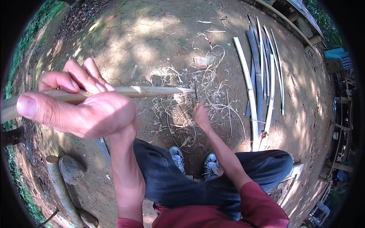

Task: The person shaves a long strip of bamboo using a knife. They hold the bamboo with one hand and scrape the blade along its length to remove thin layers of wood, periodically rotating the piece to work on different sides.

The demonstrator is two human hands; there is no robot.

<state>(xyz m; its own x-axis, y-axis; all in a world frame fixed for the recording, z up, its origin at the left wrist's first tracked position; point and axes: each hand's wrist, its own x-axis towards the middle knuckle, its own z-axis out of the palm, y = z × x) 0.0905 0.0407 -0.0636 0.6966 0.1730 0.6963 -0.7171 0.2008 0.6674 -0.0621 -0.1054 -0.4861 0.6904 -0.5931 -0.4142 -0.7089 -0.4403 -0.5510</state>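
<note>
Palm up, my left hand is raised close on the left with a long pale bamboo strip lying across it, the fingers and thumb bent round the strip. It runs from the left edge toward the middle and narrows to its far end. Closed on the yellowish handle of a knife, my right hand is beside that narrow end. The dark, thin blade points away from me and appears to meet or cross the strip's tip. Thin curled shavings are scattered on the ground beneath and around the knife.
Several long bamboo strips, some pale and some dark, lie on the dirt at the right. A flat stone sits beyond the shavings. At the lower left a log rests by a rounded rock. My shoes are near the shavings.
</note>
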